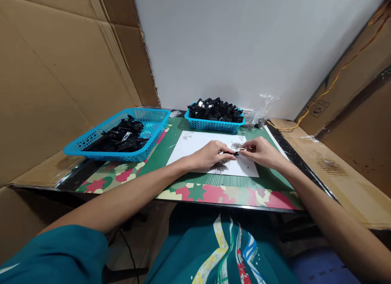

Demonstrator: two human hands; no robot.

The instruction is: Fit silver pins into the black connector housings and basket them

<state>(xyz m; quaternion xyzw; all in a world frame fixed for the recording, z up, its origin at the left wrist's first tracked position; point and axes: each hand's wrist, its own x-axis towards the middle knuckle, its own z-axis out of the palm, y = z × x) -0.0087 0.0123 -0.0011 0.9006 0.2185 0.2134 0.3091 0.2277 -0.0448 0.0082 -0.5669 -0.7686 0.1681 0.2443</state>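
Observation:
Over a white sheet (186, 154), my left hand (210, 154) pinches a small black plastic part (235, 153) between thumb and fingers. My right hand (259, 151), closed in a pinch just right of it, holds a thin light-coloured stick (242, 149) whose tip reaches the black part. The stick's kind is too small to tell. Tiny dark pieces lie in a pile (236, 145) behind the hands and in another pile (219, 167) below my left hand. A thinner scatter (187, 135) of them lies at the sheet's far left corner.
A large blue basket (143, 154) with black plastic parts stands at the left. Behind the sheet, a smaller blue basket (214, 125) is heaped with black pieces. Clear plastic bags (259, 116) lie beside it. Cardboard walls (61, 52) flank the table; a yellow cord (339, 74) hangs at right.

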